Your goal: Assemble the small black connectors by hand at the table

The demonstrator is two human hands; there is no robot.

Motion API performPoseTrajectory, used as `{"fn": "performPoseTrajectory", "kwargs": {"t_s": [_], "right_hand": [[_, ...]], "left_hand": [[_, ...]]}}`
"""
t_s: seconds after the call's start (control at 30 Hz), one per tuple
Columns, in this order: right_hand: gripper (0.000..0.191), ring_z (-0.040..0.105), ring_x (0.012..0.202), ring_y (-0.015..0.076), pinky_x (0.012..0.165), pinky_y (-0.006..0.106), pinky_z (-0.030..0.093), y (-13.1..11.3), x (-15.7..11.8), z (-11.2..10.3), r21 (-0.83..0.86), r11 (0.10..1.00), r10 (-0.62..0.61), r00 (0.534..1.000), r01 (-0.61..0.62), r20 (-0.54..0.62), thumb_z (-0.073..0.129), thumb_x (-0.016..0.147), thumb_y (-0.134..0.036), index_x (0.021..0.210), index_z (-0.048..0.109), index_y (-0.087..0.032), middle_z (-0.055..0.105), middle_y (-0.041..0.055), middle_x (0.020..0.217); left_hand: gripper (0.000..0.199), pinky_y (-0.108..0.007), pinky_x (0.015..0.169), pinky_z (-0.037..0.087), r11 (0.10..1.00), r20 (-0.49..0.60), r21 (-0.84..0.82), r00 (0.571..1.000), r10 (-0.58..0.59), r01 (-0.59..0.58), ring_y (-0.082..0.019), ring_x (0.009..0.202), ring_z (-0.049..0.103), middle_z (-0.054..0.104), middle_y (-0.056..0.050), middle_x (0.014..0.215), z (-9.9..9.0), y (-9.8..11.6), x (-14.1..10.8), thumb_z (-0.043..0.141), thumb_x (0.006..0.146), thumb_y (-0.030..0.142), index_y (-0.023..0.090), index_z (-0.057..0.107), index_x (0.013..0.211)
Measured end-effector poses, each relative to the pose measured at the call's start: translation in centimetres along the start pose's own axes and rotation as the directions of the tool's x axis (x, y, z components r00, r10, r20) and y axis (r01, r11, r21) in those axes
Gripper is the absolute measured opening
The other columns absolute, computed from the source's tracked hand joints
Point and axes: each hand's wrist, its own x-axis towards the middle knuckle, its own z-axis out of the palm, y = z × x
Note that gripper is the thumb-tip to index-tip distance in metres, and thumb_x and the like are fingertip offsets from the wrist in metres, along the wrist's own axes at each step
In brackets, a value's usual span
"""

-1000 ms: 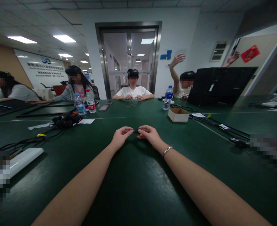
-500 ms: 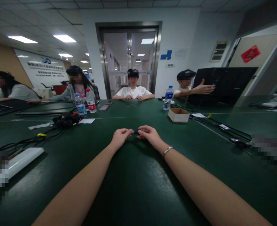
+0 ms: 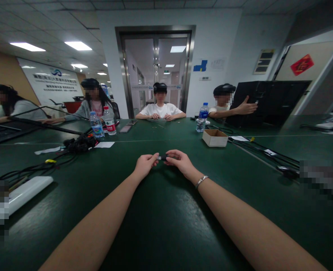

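both left hand (image 3: pixel 144 165) and right hand (image 3: pixel 181 162), fingers (image 3: pixel 172 152) pinching a short black-and-silver stick (image 3: pixel 162 158), smooth green tabletop (image 3: pixel 161 222)

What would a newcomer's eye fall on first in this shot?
Most likely the left hand and right hand near the middle, holding a small black-and-silver object between them against the green table. The red decoration at the upper right would probably come next. Directly across the table, a person in white sits before glass doors.
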Motion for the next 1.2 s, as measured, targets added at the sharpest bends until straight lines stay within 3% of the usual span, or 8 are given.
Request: {"fn": "performPoseTrajectory", "kwargs": {"t_s": [0.43, 0.87, 1.0, 1.2], "right_hand": [[0.039, 0.066, 0.076, 0.0133, 0.072, 0.028, 0.057, 0.09, 0.06, -0.17, -0.016, 1.0, -0.024, 0.999, 0.024, 0.044, 0.08, 0.059, -0.028, 0.092, 0.063, -0.018, 0.064, 0.0015, 0.091], [0.042, 0.067, 0.061, 0.0129, 0.06, 0.025, 0.055, -0.22, -0.1, 0.03, 0.026, 0.999, 0.047, 0.999, -0.047, -0.016, 0.081, 0.059, -0.03, 0.092, 0.061, -0.016, 0.067, 0.0011, 0.078], [0.038, 0.066, 0.058, 0.0122, 0.057, 0.023, 0.054, -0.25, 0.0, 0.04, 0.032, 0.997, 0.067, 0.997, -0.065, -0.039, 0.081, 0.06, -0.029, 0.089, 0.061, -0.015, 0.068, 0.0012, 0.073], [0.032, 0.065, 0.054, 0.0113, 0.055, 0.021, 0.053, -0.22, 0.03, -0.02, 0.014, 0.994, 0.106, 0.993, -0.105, -0.043, 0.079, 0.063, -0.028, 0.085, 0.062, -0.014, 0.067, 0.0014, 0.064]], "left_hand": [[0.053, -0.026, 0.051, 0.032, 0.999, -0.023, 0.047, 1.0, -0.015, 0.016, -0.011, 0.045, 0.042, 0.047, 0.002, 0.046, 0.03, -0.01, 0.08, 0.047, 0.076, 0.063, 0.017, 0.056, 0.053], [0.039, -0.024, 0.056, 0.04, 0.993, 0.011, -0.097, 0.998, 0.064, -0.062, -0.014, 0.063, 0.056, 0.065, -0.002, 0.069, -0.02, 0.26, -0.32, 0.063, 0.07, 0.054, 0.015, 0.067, 0.077], [0.034, -0.028, 0.067, 0.047, 0.978, 0.014, -0.177, 0.993, 0.115, -0.111, -0.017, 0.077, 0.063, 0.071, -0.005, 0.085, 0.05, 0.32, -0.3, 0.07, 0.067, 0.044, 0.017, 0.068, 0.088], [0.03, -0.034, 0.084, 0.049, 0.961, 0.019, -0.227, 0.986, 0.167, -0.159, -0.019, 0.085, 0.065, 0.072, -0.007, 0.09, 0.12, 0.05, -0.2, 0.072, 0.066, 0.035, 0.016, 0.069, 0.089]]}}
